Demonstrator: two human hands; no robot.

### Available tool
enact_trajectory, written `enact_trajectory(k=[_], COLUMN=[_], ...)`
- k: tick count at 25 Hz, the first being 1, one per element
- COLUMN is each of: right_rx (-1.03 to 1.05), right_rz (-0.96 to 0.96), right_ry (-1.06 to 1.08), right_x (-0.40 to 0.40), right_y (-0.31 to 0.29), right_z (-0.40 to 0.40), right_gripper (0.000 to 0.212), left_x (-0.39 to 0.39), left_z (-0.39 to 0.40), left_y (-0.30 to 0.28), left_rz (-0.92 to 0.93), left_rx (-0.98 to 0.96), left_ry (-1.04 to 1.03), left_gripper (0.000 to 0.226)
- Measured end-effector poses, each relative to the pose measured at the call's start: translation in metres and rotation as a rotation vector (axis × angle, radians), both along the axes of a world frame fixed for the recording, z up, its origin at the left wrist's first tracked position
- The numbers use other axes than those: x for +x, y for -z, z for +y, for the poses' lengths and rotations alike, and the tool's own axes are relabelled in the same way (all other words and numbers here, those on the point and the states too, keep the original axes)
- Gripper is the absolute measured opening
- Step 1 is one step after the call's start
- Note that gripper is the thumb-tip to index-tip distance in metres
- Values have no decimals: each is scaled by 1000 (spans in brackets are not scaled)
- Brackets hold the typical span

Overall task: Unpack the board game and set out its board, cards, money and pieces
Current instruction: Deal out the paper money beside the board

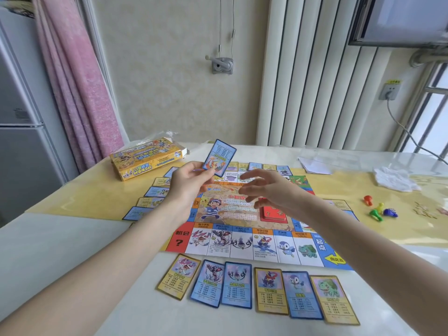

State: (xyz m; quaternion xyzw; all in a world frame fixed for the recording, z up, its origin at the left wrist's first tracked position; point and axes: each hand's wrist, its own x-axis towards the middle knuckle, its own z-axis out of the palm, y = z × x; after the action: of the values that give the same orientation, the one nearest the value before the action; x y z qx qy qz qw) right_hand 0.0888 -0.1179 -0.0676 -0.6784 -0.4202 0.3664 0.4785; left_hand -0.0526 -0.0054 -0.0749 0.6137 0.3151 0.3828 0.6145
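At the far left of the desk (72, 238) lies the yellow box (145, 159), its flap open. Right of it, cards run down the board's left edge (148, 202). The left hand (188, 184) pinches a blue card (219, 157) upright above the board (244, 229), which lies flat at the middle of the desk. Six cards (257, 291) sit in a row just near of the board's near edge, alternating yellow and blue borders. The right hand (269, 187) hovers over the board's centre with fingers spread and relaxed, grasping nothing. A red deck (272, 213) rests on the board below it. Further right, white papers (314, 164) lie at the far side, then a white cloth (394, 179), and four coloured pawns (379, 209) sit in a cluster.
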Motion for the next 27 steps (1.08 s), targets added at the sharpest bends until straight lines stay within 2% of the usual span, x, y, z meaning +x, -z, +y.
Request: enact_trajectory(k=[6,8,10,13,15,17,20,22,24,27], right_rx=[164,222,275,284,160,37,-118,-162,-203,-256], right_rz=[95,112,94,121,55,-44,-69,-127,-265,-403], right_ry=[73,174,329,665,804,769,561,565,586,581], right_x=[6,19,54,139,189,217,224,230,238,246], right_y=[-1,-3,-4,-11,-7,1,22,36,48,56], right_z=[6,11,18,18,13,15,32,46,55,59], right_gripper=[9,14,20,15,35,43,38,38,39,39], left_x=[26,45,68,110,142,179,233,259,276,287], left_z=[-9,-11,-7,12,29,41,48,50,52,58], left_y=[6,6,5,0,1,4,14,25,39,50], left_rz=[33,44,107,269,409,493,621,808,947,970], left_rx=[-30,-7,95,276,435,584,729,851,931,942], left_ry=[81,119,176,239,231,252,319,357,396,434], left_gripper=[7,7,8,10,14,18,22,27,33,36])
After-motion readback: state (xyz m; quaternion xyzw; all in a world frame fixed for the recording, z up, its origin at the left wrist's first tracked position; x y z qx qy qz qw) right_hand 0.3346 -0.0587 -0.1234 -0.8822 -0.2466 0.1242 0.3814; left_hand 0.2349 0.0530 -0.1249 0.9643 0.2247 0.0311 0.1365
